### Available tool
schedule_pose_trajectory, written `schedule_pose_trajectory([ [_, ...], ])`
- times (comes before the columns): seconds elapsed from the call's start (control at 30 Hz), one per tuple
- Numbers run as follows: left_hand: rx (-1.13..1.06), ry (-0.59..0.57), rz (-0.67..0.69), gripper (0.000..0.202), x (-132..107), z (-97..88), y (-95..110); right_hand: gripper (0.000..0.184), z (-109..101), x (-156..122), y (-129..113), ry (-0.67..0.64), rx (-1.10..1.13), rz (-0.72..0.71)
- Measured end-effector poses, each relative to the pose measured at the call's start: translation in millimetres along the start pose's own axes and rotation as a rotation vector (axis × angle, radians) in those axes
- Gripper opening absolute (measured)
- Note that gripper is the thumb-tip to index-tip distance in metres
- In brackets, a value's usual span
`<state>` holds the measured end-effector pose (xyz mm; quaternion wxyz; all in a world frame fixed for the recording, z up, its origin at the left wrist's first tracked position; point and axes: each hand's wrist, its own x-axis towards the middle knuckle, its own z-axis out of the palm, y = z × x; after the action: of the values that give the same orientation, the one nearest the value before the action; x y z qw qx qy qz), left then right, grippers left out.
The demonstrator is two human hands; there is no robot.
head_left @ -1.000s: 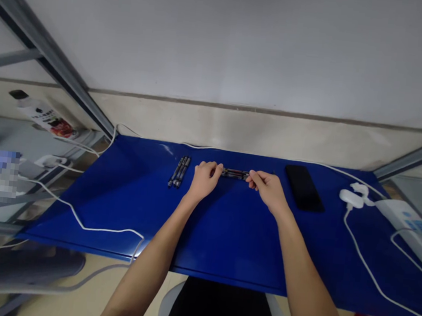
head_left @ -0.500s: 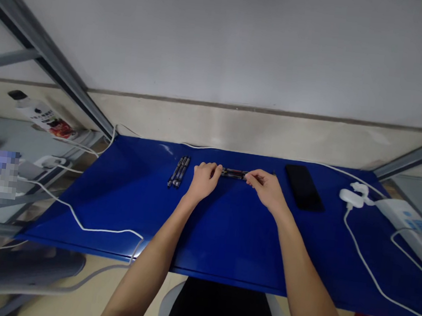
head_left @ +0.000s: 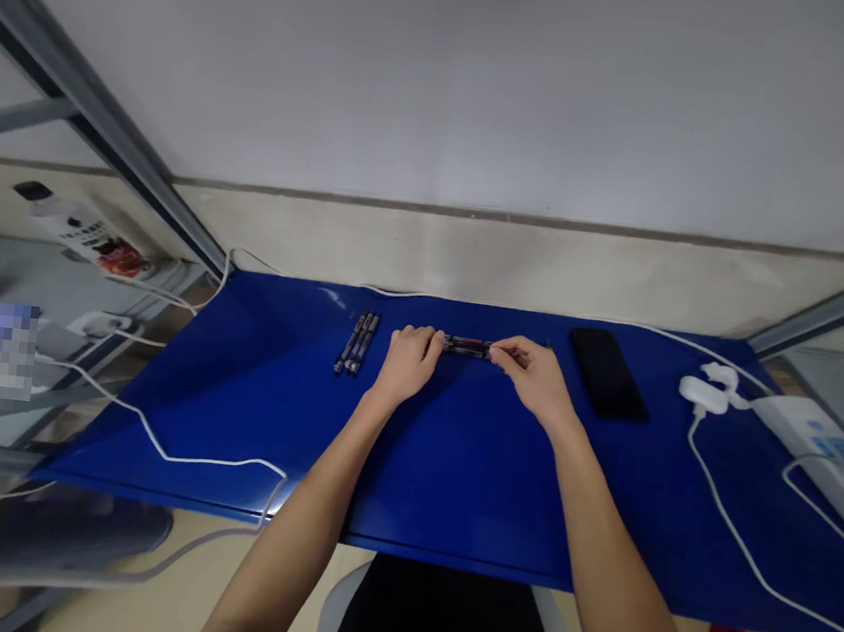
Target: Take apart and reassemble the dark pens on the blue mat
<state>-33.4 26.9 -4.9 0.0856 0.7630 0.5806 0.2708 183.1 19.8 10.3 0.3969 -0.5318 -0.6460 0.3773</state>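
Note:
A dark pen with a red band lies crosswise near the far edge of the blue desk mat. My left hand is curled round its left end. Pinching the right end is my right hand. Both hands rest on the mat. To the left, a small bunch of dark pens lies side by side, a short way from my left hand.
A black phone lies flat to the right of my right hand. Further right are a white charger, a white power strip and white cables. Another white cable loops over the mat's left part. A bottle lies on the left shelf.
My right hand has slid slightly left along the pen. The left hand and the pen have barely moved.

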Motion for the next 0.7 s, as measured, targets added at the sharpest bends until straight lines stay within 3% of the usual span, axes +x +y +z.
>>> schedule_pose_trajectory([
  [0.13, 0.001, 0.0, 0.007, 0.04, 0.4, 0.9, -0.2, 0.04, 0.6, 0.9, 2.2, -0.029, -0.011, 0.03],
  [0.37, 0.015, 0.002, -0.017, 0.04, 0.5, 0.0, -1.4, 0.027, 0.2, -1.1, -0.3, -0.006, -0.009, -0.009],
  [0.53, -0.003, -0.011, -0.029, 0.041, 0.6, -0.3, 0.1, 0.041, -0.1, -0.7, 0.4, -0.02, -0.034, 0.021],
  [0.7, -0.016, -0.008, -0.034, 0.04, 0.4, -0.5, 0.5, 0.024, 0.3, 0.1, 1.3, 0.008, -0.034, 0.009],
])
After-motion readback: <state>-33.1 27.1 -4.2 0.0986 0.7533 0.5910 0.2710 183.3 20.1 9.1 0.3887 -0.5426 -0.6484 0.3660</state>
